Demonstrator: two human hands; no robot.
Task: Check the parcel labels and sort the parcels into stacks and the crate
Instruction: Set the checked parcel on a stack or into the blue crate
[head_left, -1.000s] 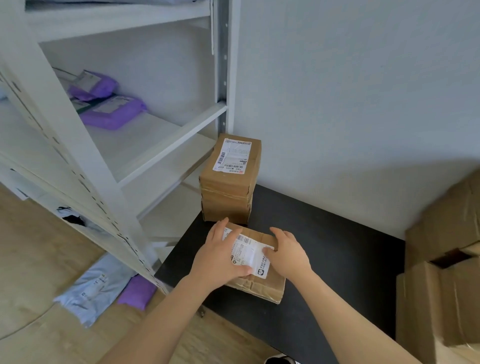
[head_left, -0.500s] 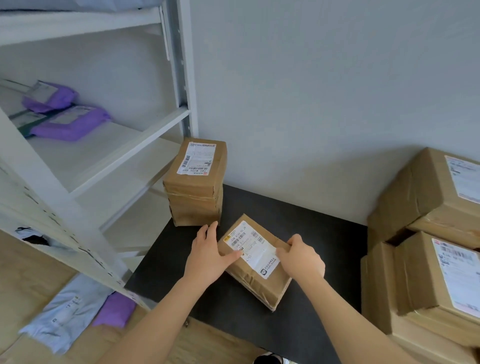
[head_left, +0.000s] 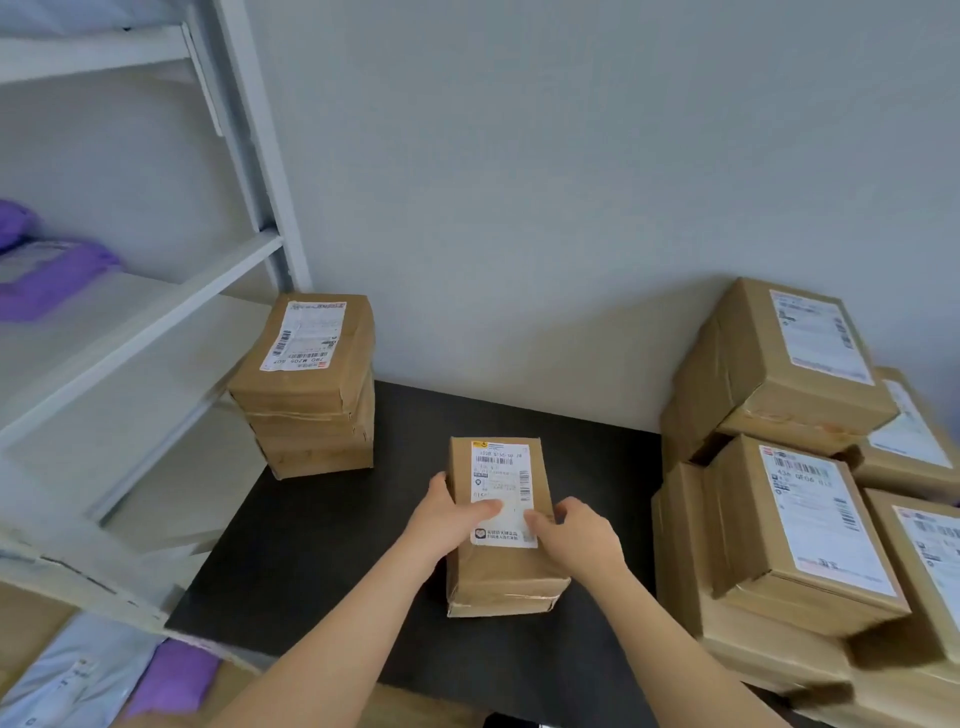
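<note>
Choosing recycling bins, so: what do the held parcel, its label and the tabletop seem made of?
Parcel: brown cardboard, matte, creased and wrinkled at the edges. Label: white paper sticker with printed barcodes, faint sheen. Tabletop: black, matte, smooth; perhaps laminate or painted board, cannot tell.

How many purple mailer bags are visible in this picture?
3. Two lie on the left shelf: front purple bag, rear purple bag. A third purple bag lies on the floor. Others may be hidden.
</note>
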